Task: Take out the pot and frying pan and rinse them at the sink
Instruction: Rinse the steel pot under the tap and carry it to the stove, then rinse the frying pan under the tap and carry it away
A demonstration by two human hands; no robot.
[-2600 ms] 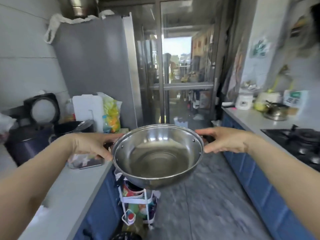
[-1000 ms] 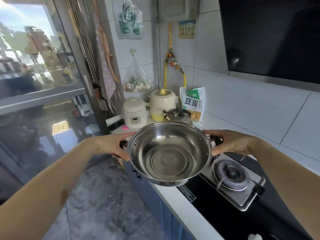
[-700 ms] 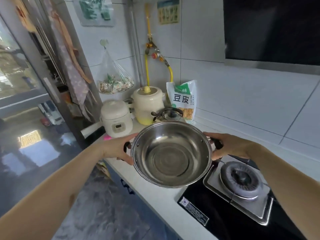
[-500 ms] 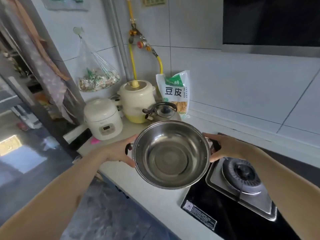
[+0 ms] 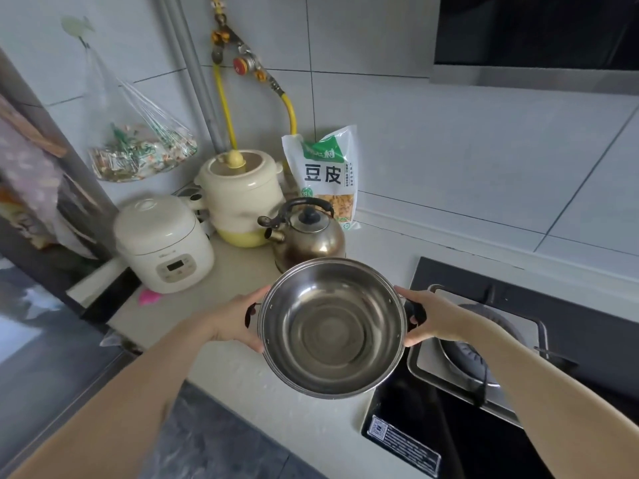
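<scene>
Pot (image 5: 332, 328): steel, empty, held above the worktop (image 5: 242, 271)
Left hand (image 5: 235, 319): grips left handle
Right hand (image 5: 435, 318): grips right handle

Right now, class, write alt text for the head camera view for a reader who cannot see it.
Two hands, the left hand and right hand, hold an empty steel pot by its black side handles above a pale counter. Behind it stand a kettle and a white rice cooker; a gas hob lies to the right.
</scene>
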